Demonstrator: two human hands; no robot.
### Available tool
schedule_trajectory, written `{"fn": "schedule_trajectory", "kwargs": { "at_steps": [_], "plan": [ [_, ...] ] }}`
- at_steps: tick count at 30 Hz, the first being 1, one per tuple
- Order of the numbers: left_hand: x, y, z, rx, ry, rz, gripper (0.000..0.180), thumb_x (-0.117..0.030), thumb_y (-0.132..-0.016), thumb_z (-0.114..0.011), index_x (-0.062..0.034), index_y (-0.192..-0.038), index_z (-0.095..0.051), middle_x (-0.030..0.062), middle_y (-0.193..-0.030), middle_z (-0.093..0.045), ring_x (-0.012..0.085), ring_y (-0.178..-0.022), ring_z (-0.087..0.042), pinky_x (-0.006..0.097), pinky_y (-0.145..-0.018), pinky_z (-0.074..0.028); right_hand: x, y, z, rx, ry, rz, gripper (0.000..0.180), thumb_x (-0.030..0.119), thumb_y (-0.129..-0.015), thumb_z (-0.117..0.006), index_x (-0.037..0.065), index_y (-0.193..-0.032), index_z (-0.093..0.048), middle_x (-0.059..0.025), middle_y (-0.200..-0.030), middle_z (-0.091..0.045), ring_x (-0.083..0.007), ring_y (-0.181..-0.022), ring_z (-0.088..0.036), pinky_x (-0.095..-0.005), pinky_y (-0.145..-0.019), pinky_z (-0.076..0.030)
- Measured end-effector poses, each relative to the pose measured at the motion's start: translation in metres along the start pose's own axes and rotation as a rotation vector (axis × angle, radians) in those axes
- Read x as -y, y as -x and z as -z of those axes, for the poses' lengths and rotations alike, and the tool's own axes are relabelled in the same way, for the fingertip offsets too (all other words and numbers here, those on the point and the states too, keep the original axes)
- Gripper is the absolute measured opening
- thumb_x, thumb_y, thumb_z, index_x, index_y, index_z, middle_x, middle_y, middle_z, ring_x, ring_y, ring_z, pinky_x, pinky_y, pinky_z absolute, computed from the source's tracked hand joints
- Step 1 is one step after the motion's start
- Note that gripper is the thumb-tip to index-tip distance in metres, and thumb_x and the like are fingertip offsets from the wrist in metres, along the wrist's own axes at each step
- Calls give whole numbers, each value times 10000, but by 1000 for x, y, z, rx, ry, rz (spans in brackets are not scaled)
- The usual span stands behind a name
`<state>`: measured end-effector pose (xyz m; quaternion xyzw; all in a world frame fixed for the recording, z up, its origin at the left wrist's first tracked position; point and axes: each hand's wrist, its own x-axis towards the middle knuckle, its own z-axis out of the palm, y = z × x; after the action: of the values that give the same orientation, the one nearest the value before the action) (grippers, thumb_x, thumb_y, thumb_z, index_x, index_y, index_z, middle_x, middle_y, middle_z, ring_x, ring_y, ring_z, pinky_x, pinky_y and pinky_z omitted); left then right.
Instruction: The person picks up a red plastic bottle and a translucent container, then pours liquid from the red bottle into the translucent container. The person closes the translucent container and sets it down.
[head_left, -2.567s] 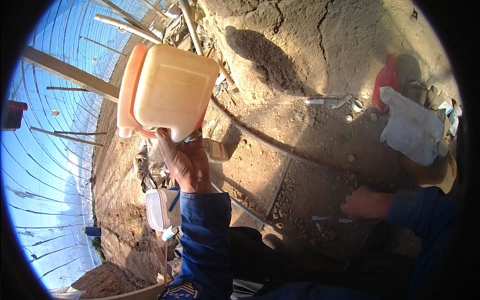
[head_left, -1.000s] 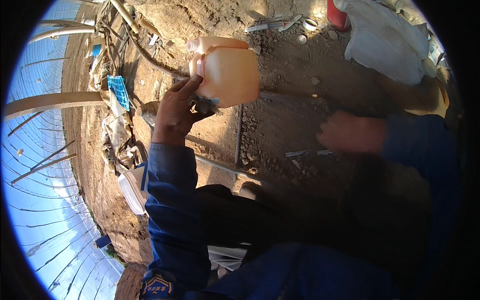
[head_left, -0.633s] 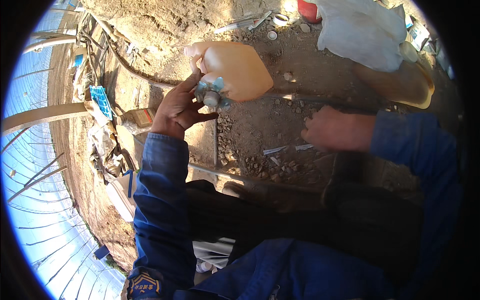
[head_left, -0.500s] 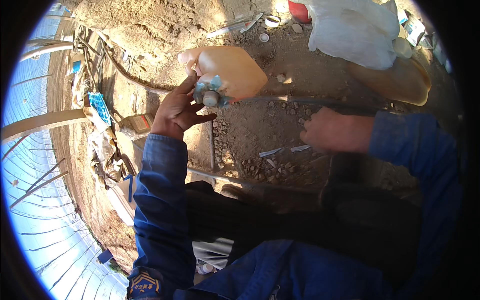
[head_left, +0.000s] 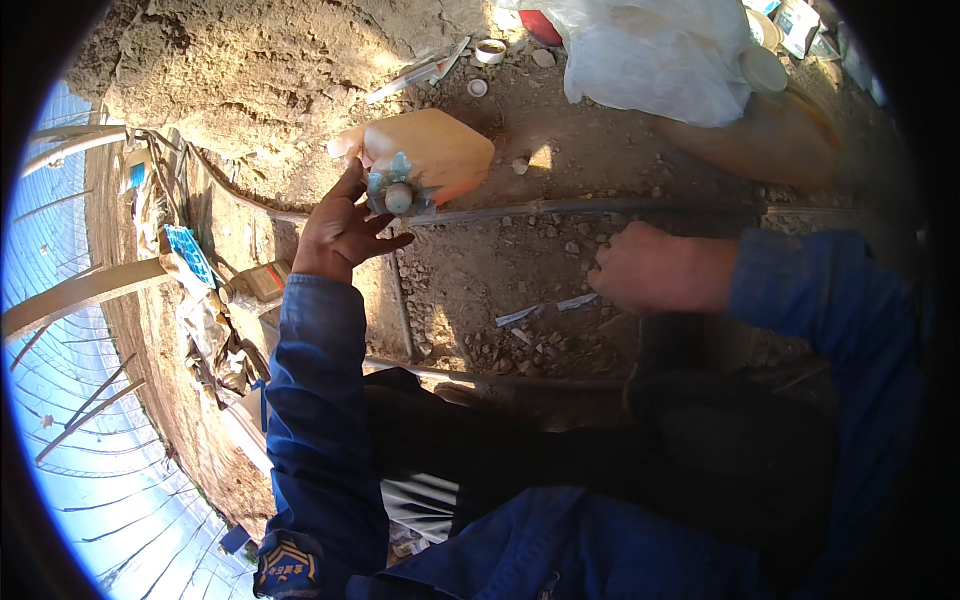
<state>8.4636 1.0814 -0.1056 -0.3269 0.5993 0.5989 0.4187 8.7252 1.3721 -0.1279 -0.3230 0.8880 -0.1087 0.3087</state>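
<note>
A rough tan earth bank (head_left: 250,80) closes off the upper left, and a thin dark hose (head_left: 560,206) runs across the ground close beyond the right hand (head_left: 655,268). Stony brown soil stretches between the two hands, thin white strips (head_left: 516,316) lie near the right one, and a crumpled white plastic bag (head_left: 655,65) bounds the upper right. The left hand (head_left: 338,235) has its fingers partly spread: one hooks at the handle of a translucent orange plastic jug (head_left: 440,145), another sticks out to the right, and a pale round cap (head_left: 398,198) ringed with torn bluish film (head_left: 402,163) sits by them. The right fingers curl inward; I can't tell whether they hold anything. The jug is at the left fingertips, below the bank, neck pointing left, long axis running nearly sideways, blunt end right
</note>
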Motion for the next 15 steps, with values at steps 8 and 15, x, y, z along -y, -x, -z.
{"fn": "schedule_trajectory", "kwargs": {
  "at_steps": [8, 15],
  "plan": [
    [1, -7, -9, -13, -102, -48, 583, -578, -1026, -677, -160, -1427, -610, 126, -1401, -605, 363, -1291, -580, 773, -1047, -402, -3, 5, 6, 124, -40, 7, 208, 160, -936, -658, 40, -1091, -728, -148, -1054, -761, -327, -1011, -765, -463, -850, -620],
    [9, -26, -7, -178, -1066, -894, 362, -381, -1003, -761, -26, -1069, -779, 156, -1198, -700, 279, -1029, -701, 435, -872, -564, -4, 6, 8, 150, -30, 13, 193, 171, -954, -650, 55, -1087, -729, -140, -1033, -757, -321, -988, -767, -459, -837, -616]
  ]
}}
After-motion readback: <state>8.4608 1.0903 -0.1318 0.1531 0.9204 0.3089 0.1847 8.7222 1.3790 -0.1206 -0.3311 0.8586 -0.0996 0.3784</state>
